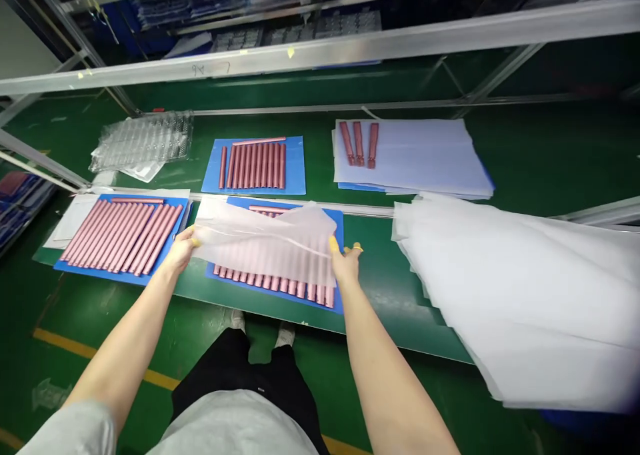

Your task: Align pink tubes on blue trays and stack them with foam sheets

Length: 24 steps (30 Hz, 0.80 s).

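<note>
A thin translucent white sheet is stretched between my hands, over a row of pink tubes on a blue board. My left hand pinches the sheet's left end, fingers closed. At its right end, my right hand grips the edge, with thumb and fingertips in yellow covers. The sheet veils the upper part of the tubes, while their lower ends show below it. Left of my left hand, more pink tubes lie side by side on another blue board.
A large stack of white sheets overhangs the bench at right. Behind are a blue board with tubes, three reddish-brown pieces on pale sheets, and clear plastic trays. A metal rail crosses above the green bench.
</note>
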Available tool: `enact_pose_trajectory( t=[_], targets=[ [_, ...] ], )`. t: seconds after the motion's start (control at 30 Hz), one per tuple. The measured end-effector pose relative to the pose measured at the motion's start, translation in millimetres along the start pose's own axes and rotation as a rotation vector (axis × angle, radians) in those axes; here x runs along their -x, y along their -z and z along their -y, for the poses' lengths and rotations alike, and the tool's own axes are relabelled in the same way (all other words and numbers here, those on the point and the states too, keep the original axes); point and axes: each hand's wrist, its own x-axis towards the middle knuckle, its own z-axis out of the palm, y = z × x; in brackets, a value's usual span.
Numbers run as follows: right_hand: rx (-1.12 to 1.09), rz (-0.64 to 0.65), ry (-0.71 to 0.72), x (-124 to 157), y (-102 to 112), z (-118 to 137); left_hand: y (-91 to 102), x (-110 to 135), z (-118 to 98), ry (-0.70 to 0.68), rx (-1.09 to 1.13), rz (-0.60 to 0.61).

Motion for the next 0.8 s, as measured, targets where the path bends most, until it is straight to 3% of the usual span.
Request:
enact_pose_trajectory(
  t=[0.13,0.27,0.4,0.5,0.63,0.8],
  targets=[
    [0.001,-0.048,-0.014,20,-14,23,36.2,-11,-31,-0.043,0.066,-0.011],
    [-0.036,-0.024,0.029,58,-41,38,75.1,-27,-86,-0.128,0.108,-0.037],
    [-0.083,0.094,0.136,95,-95,48,126.9,-37,-140,-0.243,0.103,-0.075],
    [-0.099,0.187,0.204,115,-145,62,177.9,-30,-167,-0.319,0.11,-0.144],
    [-0.117,0.255,0.25,132,-217,106,249.2,-13,-172,-0.352,0.082,-0.24],
    [-0.143,0.339,0.366,167,-294,175,332.7,-16,-137,-0.191,-0.022,-0.413]
  ],
)
